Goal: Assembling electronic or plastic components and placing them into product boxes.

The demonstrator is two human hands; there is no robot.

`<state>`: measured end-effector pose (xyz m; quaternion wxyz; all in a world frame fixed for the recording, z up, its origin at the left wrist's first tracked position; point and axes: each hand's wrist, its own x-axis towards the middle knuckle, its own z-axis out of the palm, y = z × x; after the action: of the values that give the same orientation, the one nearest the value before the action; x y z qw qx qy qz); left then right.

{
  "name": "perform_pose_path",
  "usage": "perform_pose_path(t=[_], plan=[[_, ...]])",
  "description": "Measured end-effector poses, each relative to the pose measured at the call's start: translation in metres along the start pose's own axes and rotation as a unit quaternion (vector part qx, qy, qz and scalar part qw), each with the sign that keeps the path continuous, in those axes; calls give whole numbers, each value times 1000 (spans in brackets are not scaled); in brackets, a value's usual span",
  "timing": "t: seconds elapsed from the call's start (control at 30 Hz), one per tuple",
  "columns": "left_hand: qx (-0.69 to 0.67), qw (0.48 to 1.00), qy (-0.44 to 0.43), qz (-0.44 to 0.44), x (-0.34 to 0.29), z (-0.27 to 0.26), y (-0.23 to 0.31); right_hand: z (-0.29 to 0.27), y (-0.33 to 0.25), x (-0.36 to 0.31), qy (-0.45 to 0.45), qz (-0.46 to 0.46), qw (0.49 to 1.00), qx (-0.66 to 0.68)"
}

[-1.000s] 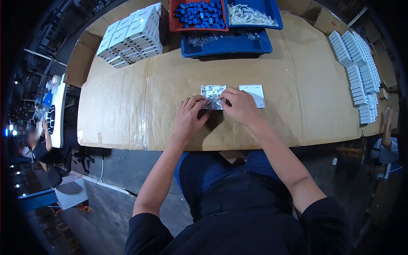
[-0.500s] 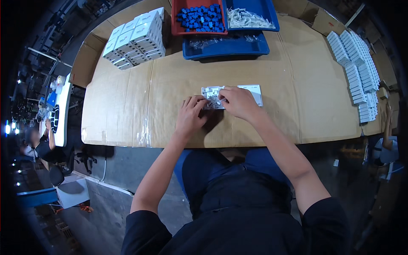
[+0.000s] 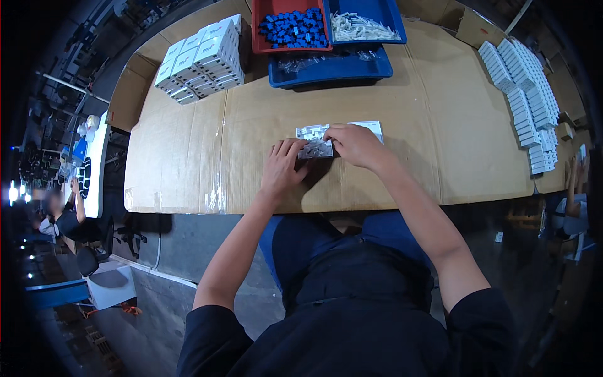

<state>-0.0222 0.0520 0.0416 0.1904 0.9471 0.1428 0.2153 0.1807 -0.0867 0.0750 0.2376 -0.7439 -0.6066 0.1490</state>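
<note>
A shallow white box (image 3: 317, 149) with small white and clear parts inside lies on the cardboard-covered table. My left hand (image 3: 282, 168) curls over its left front corner, with the fingertips at the parts and the thumb by the near edge. At the box's right side, the fingers of my right hand (image 3: 355, 144) are bent together in a pinch. Whatever sits between those fingertips is too small or hidden to name. Partly behind my right hand lies a flat white panel (image 3: 372, 127), which looks like a lid.
Beyond the box stand a red bin (image 3: 259, 41) of blue pieces, a blue bin (image 3: 399, 28) of white pieces and a blue tray (image 3: 295, 78) with clear bags. White boxes (image 3: 201, 60) are stacked at left, white units (image 3: 524, 103) at right. Other people sit on both sides.
My right hand's fingertips have shifted slightly toward the box's right edge, uncovering more of the parts. My left hand stays at the left corner. The whole view has shifted a little.
</note>
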Motion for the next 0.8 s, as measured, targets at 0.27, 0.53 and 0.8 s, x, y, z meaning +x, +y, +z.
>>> perform_pose_path(t=[0.27,0.53,0.8], plan=[[17,1000,7,21,-1,6,-2,13,-2,-6,19,-2,1000,-6],[5,1000,17,24,0,-1,0,4,-6,11,-34,-44,995,-87],[14,1000,-12,19,-4,-2,-5,-49,28,66,11,10,1000,19]])
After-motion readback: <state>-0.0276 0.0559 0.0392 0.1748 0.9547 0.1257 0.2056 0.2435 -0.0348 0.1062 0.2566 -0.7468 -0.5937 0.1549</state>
